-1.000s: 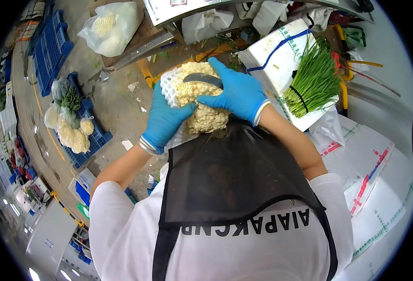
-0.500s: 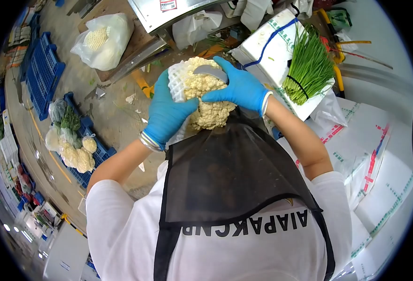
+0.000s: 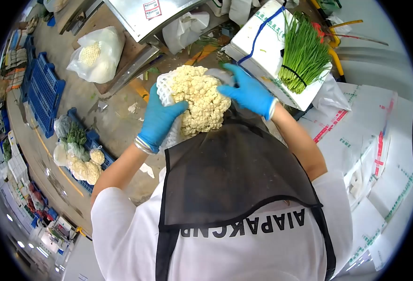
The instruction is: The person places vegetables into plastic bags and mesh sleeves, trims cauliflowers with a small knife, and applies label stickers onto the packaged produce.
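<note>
A large pale cauliflower (image 3: 202,100) faces up in front of my chest, with white foam netting (image 3: 165,89) along its left side. My left hand (image 3: 159,119), in a blue glove, is wrapped round the netted side and holds the cauliflower. At its right edge is my right hand (image 3: 249,91), also gloved in blue. Its fingers are closed on a curved knife (image 3: 219,75), whose grey blade lies beside the upper right of the head; the handle is hidden in the hand.
Green chives (image 3: 305,54) tied with a black band lie on a white foam box (image 3: 262,35) at the upper right. A plastic bag (image 3: 104,54) sits upper left. Bagged cauliflowers (image 3: 82,168) rest on a blue pallet (image 3: 94,140). A metal table (image 3: 138,16) stands ahead.
The view has turned, shifting the surroundings. My right hand and the knife have moved right, off the cauliflower's face, uncovering more of it. My left hand keeps its hold.
</note>
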`<state>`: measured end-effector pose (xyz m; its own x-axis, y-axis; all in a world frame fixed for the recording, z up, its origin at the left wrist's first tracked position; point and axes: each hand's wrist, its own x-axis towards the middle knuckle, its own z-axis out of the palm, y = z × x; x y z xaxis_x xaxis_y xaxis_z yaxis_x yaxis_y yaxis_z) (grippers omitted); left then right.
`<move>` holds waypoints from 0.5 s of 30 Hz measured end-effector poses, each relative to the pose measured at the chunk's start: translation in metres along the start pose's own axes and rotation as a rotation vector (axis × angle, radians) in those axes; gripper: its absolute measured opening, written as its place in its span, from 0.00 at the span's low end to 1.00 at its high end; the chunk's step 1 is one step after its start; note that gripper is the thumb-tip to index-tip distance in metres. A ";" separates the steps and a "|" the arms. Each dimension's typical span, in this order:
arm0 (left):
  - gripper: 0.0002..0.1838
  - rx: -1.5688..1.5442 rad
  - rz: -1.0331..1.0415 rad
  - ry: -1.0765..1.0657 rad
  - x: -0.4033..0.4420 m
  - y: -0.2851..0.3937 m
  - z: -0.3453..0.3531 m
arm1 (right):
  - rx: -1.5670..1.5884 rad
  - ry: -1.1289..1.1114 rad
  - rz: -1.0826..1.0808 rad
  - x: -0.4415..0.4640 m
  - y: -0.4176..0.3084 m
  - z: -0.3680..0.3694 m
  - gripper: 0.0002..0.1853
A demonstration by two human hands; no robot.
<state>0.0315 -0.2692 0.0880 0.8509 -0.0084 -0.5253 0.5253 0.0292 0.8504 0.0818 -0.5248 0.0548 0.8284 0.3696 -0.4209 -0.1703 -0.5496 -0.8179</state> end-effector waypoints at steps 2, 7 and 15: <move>0.41 -0.031 -0.012 0.026 -0.006 0.001 0.002 | -0.222 0.143 0.094 -0.026 -0.023 -0.017 0.23; 0.41 0.007 0.046 0.037 -0.011 0.003 0.011 | -0.485 0.275 -0.317 -0.070 -0.034 0.006 0.12; 0.42 0.036 0.117 0.054 -0.017 0.007 0.034 | -0.499 0.309 -0.234 -0.066 -0.028 0.020 0.12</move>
<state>0.0209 -0.3024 0.1044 0.9053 0.0472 -0.4221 0.4229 -0.0088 0.9061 0.0213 -0.5183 0.0974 0.9423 0.3294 -0.0594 0.2412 -0.7913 -0.5618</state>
